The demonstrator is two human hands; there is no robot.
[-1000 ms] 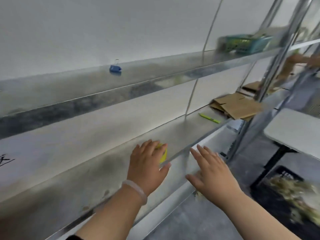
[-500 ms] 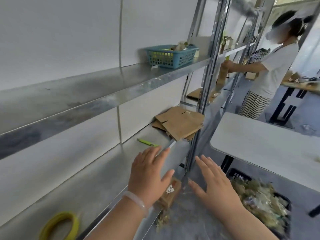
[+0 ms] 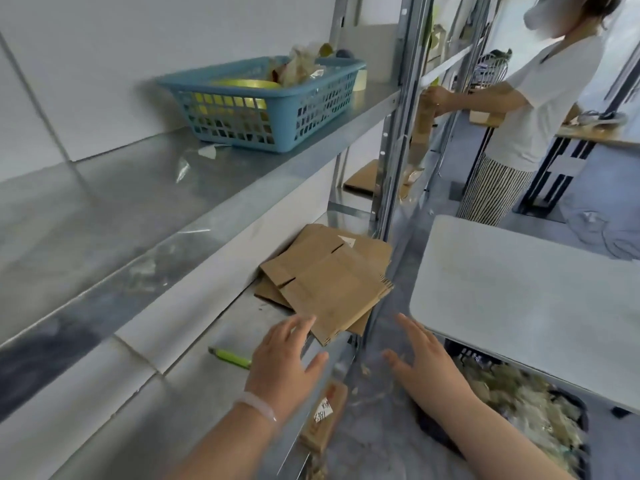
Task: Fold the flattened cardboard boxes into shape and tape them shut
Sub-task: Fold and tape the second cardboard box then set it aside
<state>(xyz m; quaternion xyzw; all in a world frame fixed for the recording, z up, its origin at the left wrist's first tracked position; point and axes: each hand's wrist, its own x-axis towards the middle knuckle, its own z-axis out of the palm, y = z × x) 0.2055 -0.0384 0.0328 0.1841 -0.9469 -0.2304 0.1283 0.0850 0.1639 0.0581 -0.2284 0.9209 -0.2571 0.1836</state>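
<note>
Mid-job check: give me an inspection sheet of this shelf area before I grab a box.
Surface: lower metal shelf, smudged.
Job's things: flattened cardboard boxes stacked on it, at the front edge.
Clutter: green pen-like tool near the stack; blue basket on the upper shelf.
Hands: left hand and right hand open, empty, reaching toward the stack.
Cables: nothing seen.
Surroundings: white table at right, black bin of shreds beneath it, another person beyond.
</note>
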